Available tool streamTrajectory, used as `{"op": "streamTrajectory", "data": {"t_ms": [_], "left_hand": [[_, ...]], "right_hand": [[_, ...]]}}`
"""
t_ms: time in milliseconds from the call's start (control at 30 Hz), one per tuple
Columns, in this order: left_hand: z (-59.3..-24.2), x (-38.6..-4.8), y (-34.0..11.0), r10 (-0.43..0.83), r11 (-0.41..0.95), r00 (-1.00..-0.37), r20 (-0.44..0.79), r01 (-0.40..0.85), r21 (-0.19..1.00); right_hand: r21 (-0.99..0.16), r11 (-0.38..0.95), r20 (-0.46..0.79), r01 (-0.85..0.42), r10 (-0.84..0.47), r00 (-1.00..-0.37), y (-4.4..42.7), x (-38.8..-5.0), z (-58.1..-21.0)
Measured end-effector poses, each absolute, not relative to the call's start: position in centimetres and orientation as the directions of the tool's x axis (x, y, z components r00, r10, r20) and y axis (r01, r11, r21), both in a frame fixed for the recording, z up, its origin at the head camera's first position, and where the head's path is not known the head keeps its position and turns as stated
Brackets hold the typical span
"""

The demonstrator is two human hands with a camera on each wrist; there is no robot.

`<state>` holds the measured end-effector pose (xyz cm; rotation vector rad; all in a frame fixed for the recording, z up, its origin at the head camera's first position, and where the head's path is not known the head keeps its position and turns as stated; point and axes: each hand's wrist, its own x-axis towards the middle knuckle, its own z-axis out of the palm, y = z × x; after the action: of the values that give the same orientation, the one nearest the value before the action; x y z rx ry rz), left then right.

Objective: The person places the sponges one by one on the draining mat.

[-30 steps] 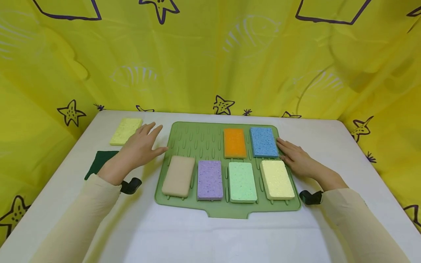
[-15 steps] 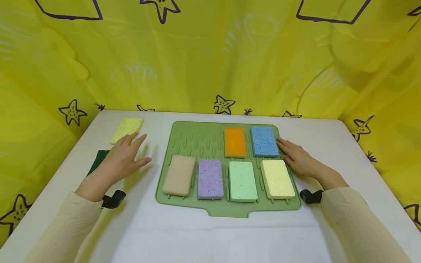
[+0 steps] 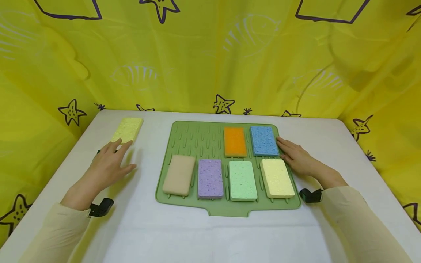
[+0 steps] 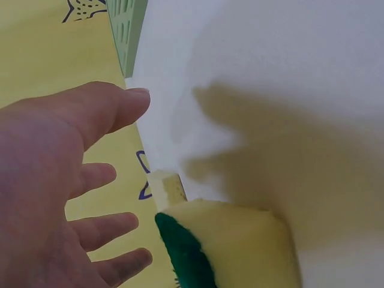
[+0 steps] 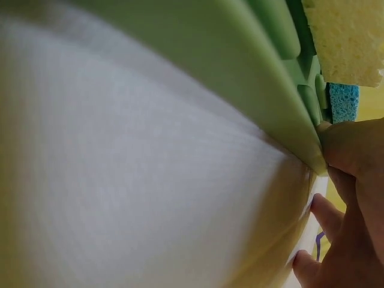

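Observation:
My left hand hovers with spread fingers over the table's left side. In the left wrist view, a scouring sponge, yellow foam with a dark green face, lies just below and apart from the fingers; the head view shows only a sliver of green behind the hand. Beyond it lies a thin pale yellow sponge. My right hand rests at the right edge of a green ridged mat, near a blue sponge; its thumb touches the mat's rim.
On the mat, an orange sponge lies beside the blue one. The front row holds a beige sponge, a purple one, a mint one and a cream one. A yellow curtain hangs behind the white table.
My left hand has moved left and toward me, away from the mat, uncovering more of the pale yellow sponge and covering the scouring sponge. The right hand has stayed at the mat's edge.

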<state>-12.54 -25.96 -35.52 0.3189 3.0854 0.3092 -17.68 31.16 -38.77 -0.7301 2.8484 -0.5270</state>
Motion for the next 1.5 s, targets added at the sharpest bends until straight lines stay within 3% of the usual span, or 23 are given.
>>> {"op": "streamTrajectory", "data": {"t_ms": [400,1100,1500], "left_hand": [[-35.7,-11.5,-28.0,0.125,0.968,-0.983,-0.133,0.091,0.232],[-35.0,-12.4,-28.9,0.09,0.976,-0.973,-0.213,0.043,0.214],[-34.7,-12.1,-28.5,0.083,0.98,-0.988,-0.132,0.057,0.189]], "right_hand": [[-0.367,0.812,-0.048,-0.453,-0.503,-0.863,30.8,-17.8,-38.8],[-0.366,0.821,-0.062,-0.439,-0.492,-0.868,31.1,-17.8,-38.9],[-0.373,0.818,-0.054,-0.437,-0.49,-0.87,31.3,-17.7,-38.9]]}}
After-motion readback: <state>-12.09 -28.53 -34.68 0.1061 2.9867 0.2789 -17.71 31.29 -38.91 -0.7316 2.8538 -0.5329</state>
